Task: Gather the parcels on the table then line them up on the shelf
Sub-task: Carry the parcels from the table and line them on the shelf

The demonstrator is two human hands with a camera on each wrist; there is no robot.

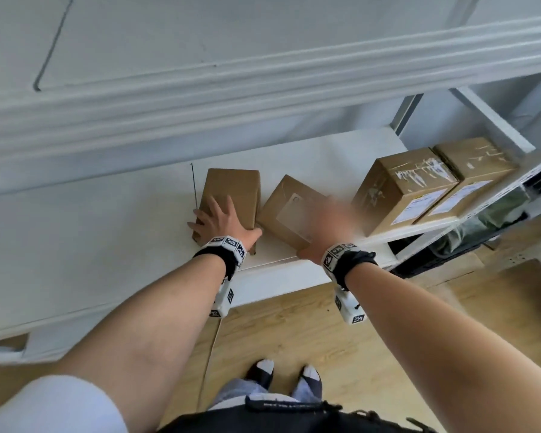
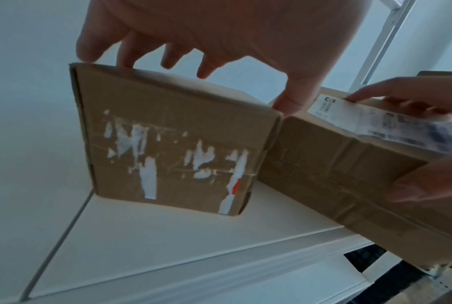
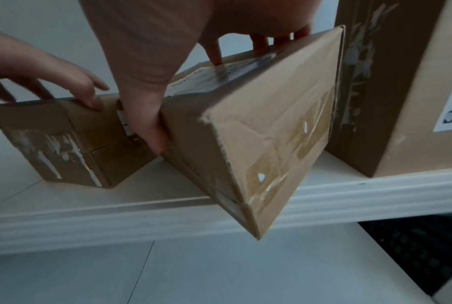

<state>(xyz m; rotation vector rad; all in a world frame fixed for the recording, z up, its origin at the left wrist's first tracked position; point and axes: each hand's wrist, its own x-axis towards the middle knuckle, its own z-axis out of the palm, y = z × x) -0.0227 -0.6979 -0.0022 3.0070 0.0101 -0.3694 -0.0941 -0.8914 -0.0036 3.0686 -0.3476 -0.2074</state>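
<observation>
A: Where's the L hand (image 1: pixel 221 220)?
B: On top of the left box (image 1: pixel 231 195), the one w/ torn white sticker bits on its front. Fingers (image 2: pixel 127 51) spread out and reach over the top; the thumb (image 2: pixel 294 98) presses the right top corner. So it grips that box from above.
A: Is the box on the shelf (image 1: pixel 294 157)?
B: Yes, it sits flat on the white shelf, close to the front edge.
A: And the R hand (image 1: pixel 328 226)?
B: Blurry in the head view. The wrist view shows it better: fingers (image 3: pixel 214 51) lie on the top w/ the white label, thumb (image 3: pixel 152 131) on the near side. It holds the middle box (image 1: pixel 289 210).
A: Is that box flat too?
B: No, it's tipped. One corner sticks out past the shelf edge. Its taped side faces the R wrist cam.
A: Do the 2 boxes touch?
B: They're right next to each other at the top corner; can't tell if they touch.
A: Anything else?
B: Two bigger boxes (image 1: pixel 402 189) stand side by side at the right end of the same shelf, w/ white labels on the fronts. Wood floor (image 1: pixel 294 339) is below.
</observation>
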